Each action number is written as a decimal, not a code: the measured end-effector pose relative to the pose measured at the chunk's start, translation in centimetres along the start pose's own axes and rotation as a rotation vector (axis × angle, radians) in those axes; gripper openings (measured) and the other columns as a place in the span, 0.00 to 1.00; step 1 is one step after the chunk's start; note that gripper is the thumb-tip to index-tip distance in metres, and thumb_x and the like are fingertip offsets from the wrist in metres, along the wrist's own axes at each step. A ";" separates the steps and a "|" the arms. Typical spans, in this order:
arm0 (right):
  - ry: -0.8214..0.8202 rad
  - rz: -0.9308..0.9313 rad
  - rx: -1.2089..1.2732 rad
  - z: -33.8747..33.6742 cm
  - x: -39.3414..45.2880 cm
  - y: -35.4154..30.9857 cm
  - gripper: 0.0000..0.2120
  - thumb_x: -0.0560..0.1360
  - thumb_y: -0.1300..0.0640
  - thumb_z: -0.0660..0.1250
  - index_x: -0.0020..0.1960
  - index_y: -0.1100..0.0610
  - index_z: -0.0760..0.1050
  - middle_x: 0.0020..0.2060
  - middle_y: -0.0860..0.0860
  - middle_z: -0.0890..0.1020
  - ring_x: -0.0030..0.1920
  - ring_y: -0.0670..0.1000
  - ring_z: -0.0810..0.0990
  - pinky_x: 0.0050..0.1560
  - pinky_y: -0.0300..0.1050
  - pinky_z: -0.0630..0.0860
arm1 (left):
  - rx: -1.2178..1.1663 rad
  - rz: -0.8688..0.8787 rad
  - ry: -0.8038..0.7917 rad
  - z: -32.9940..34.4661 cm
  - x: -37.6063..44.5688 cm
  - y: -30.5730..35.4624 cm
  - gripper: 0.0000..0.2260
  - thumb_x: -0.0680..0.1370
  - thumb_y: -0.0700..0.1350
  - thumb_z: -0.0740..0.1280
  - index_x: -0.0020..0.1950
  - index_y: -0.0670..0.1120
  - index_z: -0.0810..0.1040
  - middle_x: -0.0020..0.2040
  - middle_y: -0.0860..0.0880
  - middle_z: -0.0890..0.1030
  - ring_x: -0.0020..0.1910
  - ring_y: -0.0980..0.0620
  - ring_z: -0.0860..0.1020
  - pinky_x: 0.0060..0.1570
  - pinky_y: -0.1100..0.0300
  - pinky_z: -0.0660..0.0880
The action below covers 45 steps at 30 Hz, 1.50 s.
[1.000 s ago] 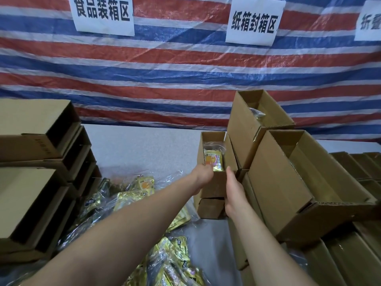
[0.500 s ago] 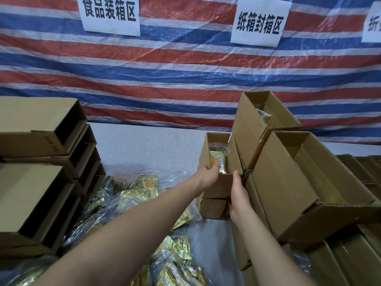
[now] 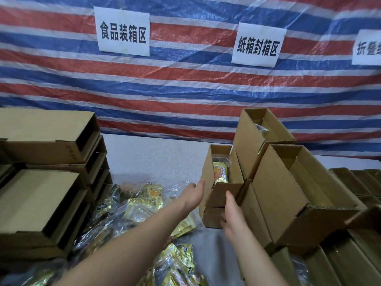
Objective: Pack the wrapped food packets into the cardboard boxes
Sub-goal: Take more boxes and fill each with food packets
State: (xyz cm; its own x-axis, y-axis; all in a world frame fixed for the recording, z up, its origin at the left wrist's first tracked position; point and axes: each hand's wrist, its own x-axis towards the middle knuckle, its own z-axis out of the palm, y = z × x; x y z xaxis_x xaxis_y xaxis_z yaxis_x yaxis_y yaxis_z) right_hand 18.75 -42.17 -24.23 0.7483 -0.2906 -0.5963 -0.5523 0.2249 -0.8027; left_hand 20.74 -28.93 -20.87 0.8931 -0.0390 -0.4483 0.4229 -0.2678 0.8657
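Observation:
A narrow open cardboard box [image 3: 220, 195] stands in the middle of the table on top of another small box. A yellow-orange wrapped food packet [image 3: 221, 172] lies inside it. My left hand [image 3: 192, 195] hovers just left of the box with its fingers straight, holding nothing. My right hand [image 3: 232, 211] rests against the box's near end, thumb up along the cardboard. A heap of gold and yellow wrapped packets [image 3: 144, 205] in clear plastic lies on the table below my left arm.
Stacks of open cardboard boxes [image 3: 47, 182] fill the left side. Larger open boxes [image 3: 288, 193] lean together at the right, with more rows [image 3: 360, 184] behind them. A striped tarpaulin with paper signs [image 3: 123, 32] hangs at the back.
My left hand has let go of the packet, which now lies in the box, and has drawn back to the left. My right hand stays at the box's near end.

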 end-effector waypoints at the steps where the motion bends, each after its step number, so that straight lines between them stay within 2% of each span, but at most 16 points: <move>1: -0.020 -0.004 -0.041 0.6 -0.8 0.4 0.24 0.80 0.41 0.61 0.66 0.57 0.74 0.57 0.53 0.81 0.52 0.53 0.79 0.52 0.47 0.73 | -0.008 0.004 0.014 -0.6 -0.8 -0.5 0.31 0.82 0.62 0.50 0.79 0.43 0.60 0.77 0.45 0.64 0.74 0.42 0.66 0.71 0.46 0.65; 4: -0.111 -0.026 -0.103 2.7 -3.6 1.4 0.16 0.81 0.46 0.60 0.56 0.58 0.77 0.48 0.53 0.83 0.45 0.51 0.81 0.40 0.44 0.73 | -0.019 0.017 0.057 -2.7 -3.3 -2.2 0.28 0.83 0.60 0.51 0.76 0.43 0.64 0.74 0.44 0.68 0.69 0.43 0.70 0.70 0.46 0.68; 9: -0.247 -0.086 -0.187 5.9 -8.4 3.1 0.12 0.82 0.51 0.59 0.53 0.57 0.75 0.50 0.54 0.81 0.49 0.54 0.81 0.45 0.46 0.75 | -0.034 0.035 0.148 -6.6 -7.9 -4.9 0.22 0.85 0.55 0.53 0.72 0.44 0.70 0.66 0.44 0.74 0.65 0.44 0.73 0.65 0.50 0.70; 11: -0.274 -0.099 -0.188 6.9 -10.0 3.7 0.11 0.82 0.52 0.59 0.53 0.58 0.76 0.48 0.55 0.82 0.48 0.54 0.82 0.46 0.47 0.76 | -0.025 0.067 0.178 -8.4 -9.7 -5.9 0.16 0.84 0.52 0.54 0.64 0.46 0.74 0.59 0.46 0.77 0.59 0.47 0.76 0.59 0.53 0.71; 13: -0.291 -0.107 -0.184 7.7 -11.3 4.5 0.11 0.83 0.53 0.59 0.51 0.59 0.77 0.47 0.55 0.82 0.47 0.54 0.83 0.45 0.46 0.77 | 0.023 0.108 0.225 -10.3 -11.4 -6.7 0.11 0.84 0.50 0.56 0.51 0.48 0.75 0.49 0.47 0.77 0.49 0.49 0.76 0.50 0.56 0.72; 15: -0.315 -0.113 -0.188 8.6 -12.4 5.5 0.11 0.82 0.54 0.60 0.51 0.60 0.77 0.46 0.57 0.83 0.46 0.55 0.83 0.44 0.46 0.77 | 0.159 0.167 0.318 -12.9 -13.2 -6.9 0.11 0.83 0.48 0.57 0.48 0.45 0.76 0.44 0.47 0.77 0.45 0.49 0.75 0.44 0.57 0.70; 19: -0.431 -0.174 -0.266 12.5 -15.2 6.5 0.09 0.82 0.56 0.63 0.50 0.60 0.79 0.47 0.57 0.84 0.45 0.54 0.83 0.46 0.47 0.79 | 0.311 0.274 0.484 -19.7 -16.6 -6.9 0.13 0.83 0.47 0.59 0.62 0.44 0.78 0.56 0.46 0.81 0.54 0.48 0.79 0.51 0.59 0.72; 21: -0.520 -0.241 -0.336 15.3 -17.1 6.5 0.08 0.81 0.55 0.64 0.50 0.57 0.79 0.48 0.56 0.85 0.46 0.53 0.84 0.47 0.48 0.81 | 0.396 0.281 0.576 -23.3 -18.1 -7.1 0.13 0.83 0.47 0.59 0.63 0.44 0.78 0.58 0.45 0.81 0.58 0.47 0.78 0.51 0.60 0.70; 24: -0.628 -0.328 -0.411 20.1 -20.3 6.6 0.06 0.81 0.53 0.64 0.50 0.52 0.79 0.46 0.51 0.85 0.48 0.50 0.84 0.41 0.41 0.77 | 0.560 0.263 0.703 -28.2 -20.8 -8.3 0.17 0.83 0.50 0.60 0.68 0.43 0.76 0.65 0.45 0.78 0.66 0.47 0.75 0.64 0.57 0.69; 26: -0.679 -0.355 -0.433 22.8 -22.3 6.8 0.07 0.81 0.51 0.64 0.51 0.51 0.79 0.47 0.49 0.85 0.49 0.49 0.84 0.44 0.41 0.76 | 0.659 0.262 0.773 -30.9 -22.9 -9.2 0.18 0.83 0.51 0.61 0.69 0.43 0.75 0.67 0.46 0.77 0.67 0.48 0.74 0.68 0.55 0.68; 30: -0.758 -0.420 -0.514 26.2 -25.7 7.7 0.07 0.82 0.52 0.62 0.50 0.49 0.78 0.49 0.47 0.84 0.51 0.47 0.83 0.53 0.44 0.80 | 0.819 0.243 0.825 -34.7 -26.9 -11.0 0.17 0.82 0.51 0.62 0.67 0.43 0.76 0.63 0.44 0.77 0.64 0.44 0.74 0.65 0.51 0.71; 33: -0.809 -0.454 -0.571 27.6 -27.7 8.7 0.07 0.82 0.50 0.61 0.49 0.47 0.77 0.50 0.47 0.83 0.51 0.46 0.82 0.57 0.46 0.80 | 0.965 0.120 0.879 -36.7 -29.3 -12.4 0.19 0.81 0.53 0.61 0.68 0.45 0.74 0.65 0.44 0.75 0.64 0.43 0.74 0.64 0.50 0.71; 35: -0.837 -0.466 -0.600 28.1 -28.8 9.3 0.06 0.82 0.49 0.61 0.50 0.46 0.77 0.51 0.47 0.83 0.52 0.46 0.82 0.58 0.49 0.79 | 1.105 -0.027 0.869 -37.9 -30.3 -13.5 0.24 0.80 0.56 0.60 0.72 0.46 0.68 0.69 0.45 0.72 0.68 0.43 0.70 0.67 0.48 0.69; 38: -0.866 -0.483 -0.626 28.5 -29.8 10.0 0.05 0.82 0.49 0.61 0.50 0.44 0.76 0.52 0.46 0.82 0.53 0.45 0.81 0.58 0.48 0.79 | 1.153 -0.216 0.815 -38.9 -30.8 -15.3 0.31 0.80 0.58 0.60 0.78 0.43 0.58 0.76 0.42 0.64 0.74 0.42 0.63 0.72 0.46 0.63; 41: -0.876 -0.483 -0.637 28.7 -30.5 10.4 0.06 0.82 0.48 0.61 0.51 0.45 0.77 0.52 0.46 0.82 0.52 0.44 0.81 0.58 0.47 0.79 | 1.161 -0.353 0.745 -39.3 -30.7 -16.7 0.35 0.80 0.55 0.61 0.80 0.43 0.49 0.80 0.42 0.54 0.78 0.41 0.56 0.75 0.45 0.58; 45: -0.873 -0.473 -0.654 28.9 -31.0 10.5 0.06 0.82 0.49 0.61 0.50 0.45 0.77 0.52 0.46 0.82 0.52 0.44 0.81 0.60 0.50 0.78 | 1.199 -0.379 0.747 -39.3 -30.4 -18.4 0.33 0.80 0.47 0.59 0.80 0.40 0.48 0.80 0.40 0.54 0.78 0.41 0.54 0.76 0.47 0.57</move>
State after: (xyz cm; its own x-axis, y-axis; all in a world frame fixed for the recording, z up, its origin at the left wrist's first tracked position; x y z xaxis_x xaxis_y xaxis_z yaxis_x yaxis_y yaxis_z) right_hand 0.32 -3.88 -13.96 0.7855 0.5721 -0.2360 -0.0466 -0.3255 -0.9444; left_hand -8.12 15.01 -14.45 0.7883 0.6122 -0.0619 0.6001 -0.7871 -0.1428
